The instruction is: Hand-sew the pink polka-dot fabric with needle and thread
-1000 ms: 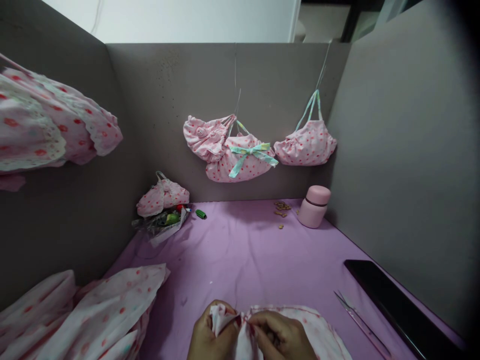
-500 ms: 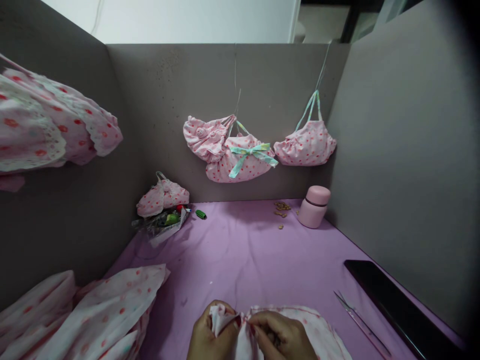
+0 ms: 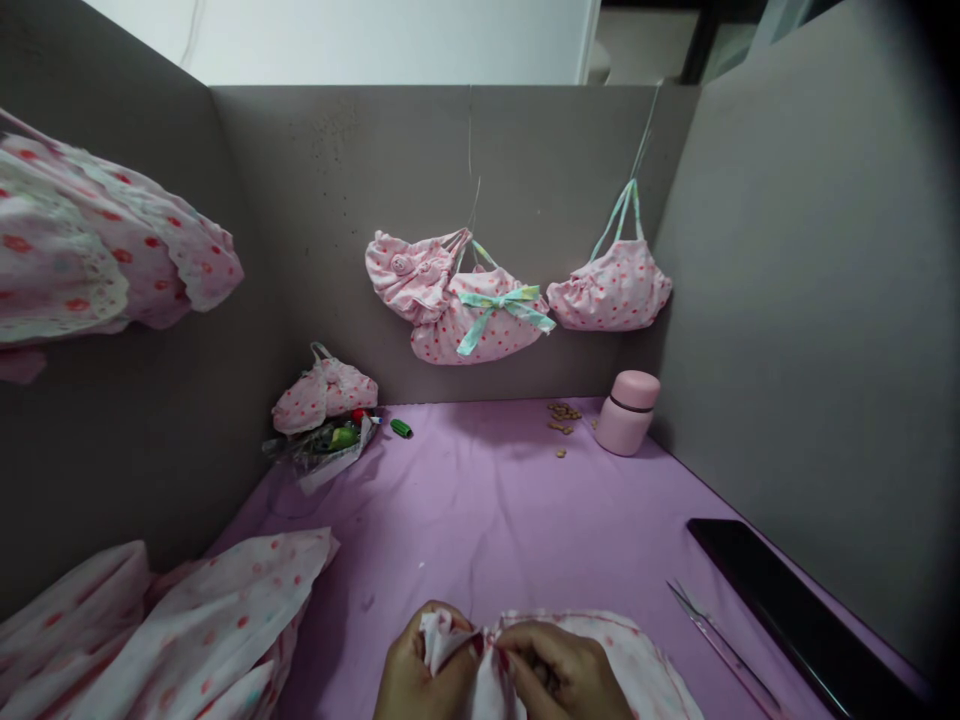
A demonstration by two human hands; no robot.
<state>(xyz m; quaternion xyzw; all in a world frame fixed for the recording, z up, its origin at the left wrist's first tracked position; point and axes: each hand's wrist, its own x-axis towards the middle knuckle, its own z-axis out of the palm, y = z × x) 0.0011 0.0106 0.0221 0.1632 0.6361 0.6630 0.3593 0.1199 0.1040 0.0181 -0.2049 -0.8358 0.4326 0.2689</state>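
Note:
A pale pink fabric piece with red stitching (image 3: 634, 650) is gathered up at the front edge of the table. My left hand (image 3: 431, 665) is closed around a bunched fold of it, with a corner sticking up past the thumb. Close beside it, my right hand (image 3: 562, 668) pinches the same cloth near the red seam. The fingertips of both hands almost meet there. Whether a needle or thread sits between the right fingers cannot be made out. The rest of the cloth spreads flat to the right, partly behind my right hand.
Thin scissors or tweezers (image 3: 724, 645) and a black phone-like slab (image 3: 795, 615) lie at right. Dotted fabric (image 3: 195, 620) is heaped at left. A pink jar (image 3: 628, 412) stands at the back right; sewn dotted pouches (image 3: 480, 325) hang on the grey partition (image 3: 300, 180).
Almost nothing differs. Both hands keep their hold on the cloth in the same place; the whole view has shifted very slightly.

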